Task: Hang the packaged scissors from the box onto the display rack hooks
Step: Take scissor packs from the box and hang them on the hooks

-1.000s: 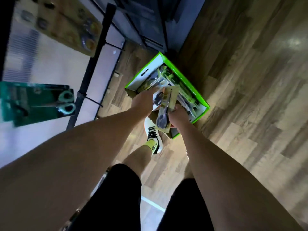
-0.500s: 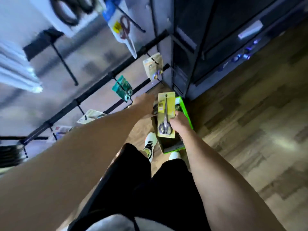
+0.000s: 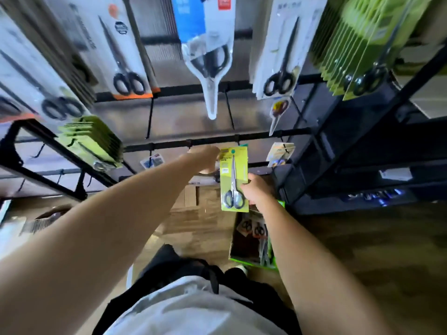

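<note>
A yellow-green pack of scissors [image 3: 234, 180] is pinched at its lower right edge by the right hand [image 3: 256, 191], and its top left corner is held by the fingers of the left hand [image 3: 204, 158]. The pack is kept upright just under the black rack bar [image 3: 212, 141], close to a hook [image 3: 238, 141]. Below it, on the wood floor [image 3: 362, 250], a green box [image 3: 252, 238] with more scissor packs is seen, and many other packs are hung higher up.
</note>
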`<act>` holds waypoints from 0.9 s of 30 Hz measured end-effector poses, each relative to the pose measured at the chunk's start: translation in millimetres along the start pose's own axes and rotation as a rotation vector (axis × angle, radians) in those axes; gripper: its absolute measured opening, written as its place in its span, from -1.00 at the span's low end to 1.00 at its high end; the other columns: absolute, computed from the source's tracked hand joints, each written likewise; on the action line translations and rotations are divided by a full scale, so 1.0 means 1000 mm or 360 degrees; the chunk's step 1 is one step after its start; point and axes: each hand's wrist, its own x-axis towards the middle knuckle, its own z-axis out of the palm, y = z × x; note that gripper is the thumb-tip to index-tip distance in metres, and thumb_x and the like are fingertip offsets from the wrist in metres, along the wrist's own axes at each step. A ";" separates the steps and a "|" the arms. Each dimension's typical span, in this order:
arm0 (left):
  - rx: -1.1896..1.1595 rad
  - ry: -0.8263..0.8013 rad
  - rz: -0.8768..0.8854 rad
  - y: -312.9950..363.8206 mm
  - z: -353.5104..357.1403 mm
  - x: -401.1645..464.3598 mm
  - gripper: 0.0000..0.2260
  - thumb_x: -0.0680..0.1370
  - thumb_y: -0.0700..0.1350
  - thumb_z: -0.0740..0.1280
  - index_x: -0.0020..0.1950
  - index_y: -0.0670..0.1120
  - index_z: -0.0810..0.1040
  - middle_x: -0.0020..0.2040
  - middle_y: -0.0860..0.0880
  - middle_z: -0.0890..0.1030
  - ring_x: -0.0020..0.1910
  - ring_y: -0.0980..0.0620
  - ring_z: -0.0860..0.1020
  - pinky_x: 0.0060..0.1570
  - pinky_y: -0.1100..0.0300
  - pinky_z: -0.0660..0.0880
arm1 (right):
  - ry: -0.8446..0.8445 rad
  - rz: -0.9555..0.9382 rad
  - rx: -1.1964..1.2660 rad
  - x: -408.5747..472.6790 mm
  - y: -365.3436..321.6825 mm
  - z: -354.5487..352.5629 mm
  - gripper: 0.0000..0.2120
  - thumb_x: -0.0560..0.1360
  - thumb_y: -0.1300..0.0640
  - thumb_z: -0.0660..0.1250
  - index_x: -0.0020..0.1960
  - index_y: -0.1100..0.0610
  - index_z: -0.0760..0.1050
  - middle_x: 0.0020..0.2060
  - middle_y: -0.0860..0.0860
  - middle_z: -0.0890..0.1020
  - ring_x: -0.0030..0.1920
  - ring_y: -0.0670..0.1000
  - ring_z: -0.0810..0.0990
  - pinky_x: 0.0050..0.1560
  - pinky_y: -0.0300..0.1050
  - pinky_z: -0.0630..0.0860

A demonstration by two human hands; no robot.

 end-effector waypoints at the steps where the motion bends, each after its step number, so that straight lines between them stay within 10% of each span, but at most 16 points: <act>1: -0.0036 0.0000 -0.0025 -0.010 -0.003 -0.009 -0.57 0.48 -0.39 0.21 0.29 -0.07 0.48 0.21 -0.09 0.54 0.06 -0.11 0.56 0.02 0.04 0.57 | -0.0019 -0.0017 0.0000 -0.006 -0.009 0.005 -0.71 0.55 0.21 0.20 0.24 0.04 0.49 0.09 0.10 0.62 0.05 0.17 0.61 0.10 0.11 0.58; 15: 0.0029 0.0220 -0.0261 -0.174 -0.012 -0.151 -0.64 0.57 -0.29 0.23 0.37 -0.17 0.44 0.24 -0.11 0.56 0.12 -0.06 0.57 -0.15 0.22 0.42 | 0.0007 -0.0202 -0.0109 -0.078 -0.126 0.138 -0.57 0.57 0.24 0.21 0.42 0.06 0.40 0.28 0.06 0.56 -0.07 0.04 0.60 -0.17 -0.12 0.53; 19: 0.0034 0.0200 -0.0354 -0.224 0.000 -0.193 -0.66 0.57 -0.29 0.21 0.34 -0.12 0.45 0.23 -0.09 0.56 0.06 -0.05 0.56 -0.17 0.18 0.45 | -0.0006 -0.0257 -0.0150 -0.105 -0.155 0.189 -0.55 0.58 0.26 0.19 0.46 0.11 0.36 0.39 0.07 0.48 0.18 0.09 0.56 -0.11 -0.24 0.41; 24: 0.0015 0.0325 -0.0445 -0.271 -0.002 -0.240 -0.64 0.51 -0.33 0.19 0.29 -0.13 0.47 0.17 -0.12 0.56 0.10 -0.14 0.57 -0.17 0.08 0.46 | 0.0034 -0.0295 -0.0127 -0.133 -0.191 0.237 -0.68 0.62 0.12 0.14 0.34 0.10 0.43 0.17 0.08 0.59 -0.18 0.01 0.49 -0.38 -0.22 0.32; 27: 0.0030 0.0386 -0.0469 -0.292 -0.007 -0.259 -0.71 0.51 -0.32 0.20 0.20 -0.12 0.48 0.06 -0.09 0.57 0.02 -0.13 0.57 -0.21 0.10 0.45 | 0.0076 -0.0366 -0.0120 -0.144 -0.210 0.257 -0.69 0.63 0.11 0.10 0.34 0.10 0.40 0.15 0.14 0.60 -0.08 0.13 0.55 -0.29 -0.14 0.33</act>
